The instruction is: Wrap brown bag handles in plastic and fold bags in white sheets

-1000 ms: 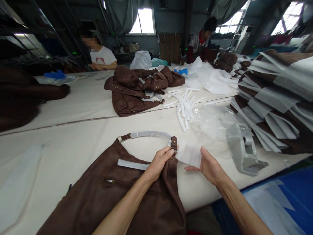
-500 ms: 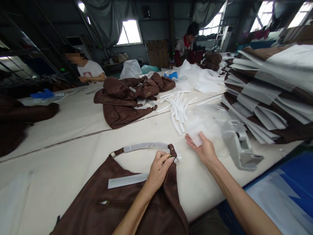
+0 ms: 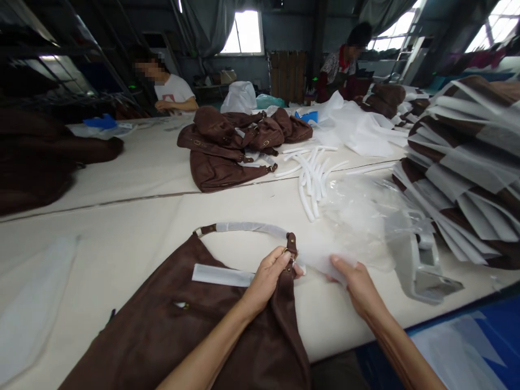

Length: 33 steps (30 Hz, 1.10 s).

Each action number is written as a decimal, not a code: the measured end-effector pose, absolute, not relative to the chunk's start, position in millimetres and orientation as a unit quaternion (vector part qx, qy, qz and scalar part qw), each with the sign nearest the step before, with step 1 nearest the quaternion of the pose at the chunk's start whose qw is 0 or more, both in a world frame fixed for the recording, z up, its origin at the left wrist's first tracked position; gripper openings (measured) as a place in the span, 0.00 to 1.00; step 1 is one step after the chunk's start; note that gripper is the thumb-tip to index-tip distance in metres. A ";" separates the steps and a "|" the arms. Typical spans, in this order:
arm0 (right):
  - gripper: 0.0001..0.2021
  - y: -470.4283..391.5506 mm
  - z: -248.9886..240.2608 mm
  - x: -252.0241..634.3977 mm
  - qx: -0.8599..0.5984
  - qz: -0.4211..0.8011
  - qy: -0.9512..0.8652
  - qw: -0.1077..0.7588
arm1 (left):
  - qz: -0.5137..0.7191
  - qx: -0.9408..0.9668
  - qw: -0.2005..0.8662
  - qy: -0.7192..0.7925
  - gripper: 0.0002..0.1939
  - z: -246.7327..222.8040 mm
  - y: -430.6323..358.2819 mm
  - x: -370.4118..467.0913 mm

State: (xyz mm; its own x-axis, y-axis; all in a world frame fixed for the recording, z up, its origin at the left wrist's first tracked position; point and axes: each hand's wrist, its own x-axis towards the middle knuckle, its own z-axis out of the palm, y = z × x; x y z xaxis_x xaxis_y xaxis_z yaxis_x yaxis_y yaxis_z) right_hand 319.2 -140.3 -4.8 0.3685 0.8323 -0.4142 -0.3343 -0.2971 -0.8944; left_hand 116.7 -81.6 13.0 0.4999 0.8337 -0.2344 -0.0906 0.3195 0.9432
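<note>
A brown handbag [image 3: 162, 325] lies on the table in front of me, its strap [image 3: 252, 227] arched above it and wrapped in white film. My left hand [image 3: 270, 276] is closed on the strap end, around the metal ring [image 3: 289, 254] at the bag's right corner. In my right hand [image 3: 357, 281], pinched between thumb and fingers, is a thin translucent white sheet [image 3: 320, 259]. The sheet's left edge reaches the strap ring by my left hand. A pale folded strip [image 3: 221, 275] rests across the bag's opening, partly behind my left hand.
A grey tape dispenser [image 3: 422, 265] stands right of my right hand, beside clear plastic [image 3: 365, 216]. White foam tubes [image 3: 311, 179] and several brown bags [image 3: 227, 146] lie farther back. A tall stack of brown pieces with white sheets [image 3: 479, 173] rises at the right. Two people work across the table.
My right hand has brought the white sheet left and down, up to the strap ring. My left hand keeps its hold there. The view has shifted left.
</note>
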 end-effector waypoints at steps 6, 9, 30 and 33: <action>0.09 -84.5 -3.9 310.3 -0.582 0.596 -0.299 0.466 | 0.349 0.480 0.714 0.372 0.21 19.7 -86.1 120.7; 0.08 -73.3 1.4 282.9 -0.529 0.649 -0.329 0.437 | 0.360 0.470 0.717 0.368 0.21 20.8 -89.2 120.6; 0.16 -91.8 15.6 271.5 -0.478 0.681 -0.239 0.501 | 0.449 0.249 0.746 0.425 0.30 13.5 -94.0 119.9; 0.16 -97.5 13.0 267.6 -0.493 0.664 -0.256 0.500 | 0.451 0.247 0.757 0.403 0.29 15.0 -95.1 121.9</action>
